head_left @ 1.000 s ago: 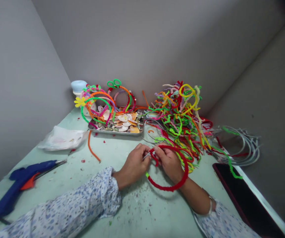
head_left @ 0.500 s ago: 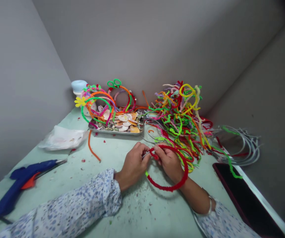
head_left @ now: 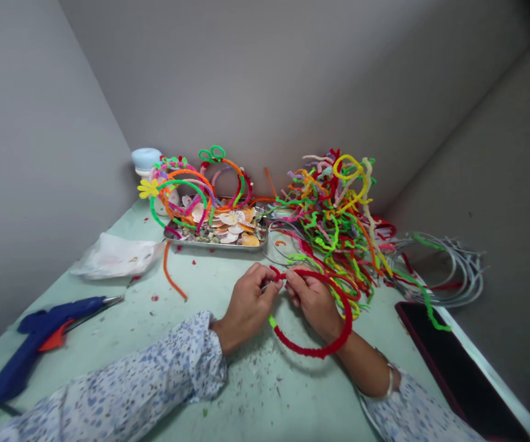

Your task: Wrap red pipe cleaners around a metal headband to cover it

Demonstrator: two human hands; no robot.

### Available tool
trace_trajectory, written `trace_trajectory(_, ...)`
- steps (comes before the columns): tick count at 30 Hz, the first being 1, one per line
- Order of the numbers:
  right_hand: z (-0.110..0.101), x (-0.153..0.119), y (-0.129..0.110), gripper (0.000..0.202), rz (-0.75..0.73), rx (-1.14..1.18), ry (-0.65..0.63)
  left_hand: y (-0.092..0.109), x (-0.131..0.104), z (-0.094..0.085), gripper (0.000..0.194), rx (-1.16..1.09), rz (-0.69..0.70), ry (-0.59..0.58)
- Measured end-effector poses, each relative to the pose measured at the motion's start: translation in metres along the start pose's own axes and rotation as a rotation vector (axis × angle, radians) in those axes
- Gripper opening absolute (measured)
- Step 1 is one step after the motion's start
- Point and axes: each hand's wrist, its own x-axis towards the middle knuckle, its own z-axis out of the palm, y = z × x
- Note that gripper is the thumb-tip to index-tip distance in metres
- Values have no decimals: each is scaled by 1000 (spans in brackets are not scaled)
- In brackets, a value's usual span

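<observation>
A red fuzzy hoop (head_left: 348, 316) with a short yellow-green section on its left side is held above the middle of the table. My left hand (head_left: 250, 302) pinches the hoop's upper left end, where a bit of red stem pokes up past the fingers. Close beside it, my right hand (head_left: 313, 301) grips the red-covered top of the hoop between thumb and fingers. The hoop's right side curves over my right wrist. Small details between the fingertips are partly hidden.
A metal tray (head_left: 218, 247) of shells with colourful headbands stands behind. A tangled pipe-cleaner pile (head_left: 333, 215) and grey hoops (head_left: 458, 270) lie right. A dark phone (head_left: 458, 368) is at the right edge, a blue glue gun (head_left: 48, 331) and plastic bag (head_left: 117, 256) at left.
The loose red end between my hands has moved left, to my left fingertips, and the small red loop there no longer shows. The hoop has shifted very slightly.
</observation>
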Motion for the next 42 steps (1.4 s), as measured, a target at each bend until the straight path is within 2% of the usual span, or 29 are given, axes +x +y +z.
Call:
trace_trajectory(11, 1, 1, 3, 32, -35, 6, 14, -5, 4, 2, 20, -403, -252, -75)
trace_trajectory(19, 1, 2, 6, 33, -45, -5, 45, -2, 3, 1, 23, -351, -245, -71)
trace_trajectory(29, 0, 1, 5, 29, -95, -22, -9, -7, 7, 3, 24, -471, -330, -98)
trace_trajectory(34, 0, 2, 5, 30, -127, -45, 7, -12, 8, 5, 22, -523, -376, -120)
trace_trajectory(42, 0, 2, 9, 30, -99, -46, 19, -8, 9, 4, 28, -524, -369, -129)
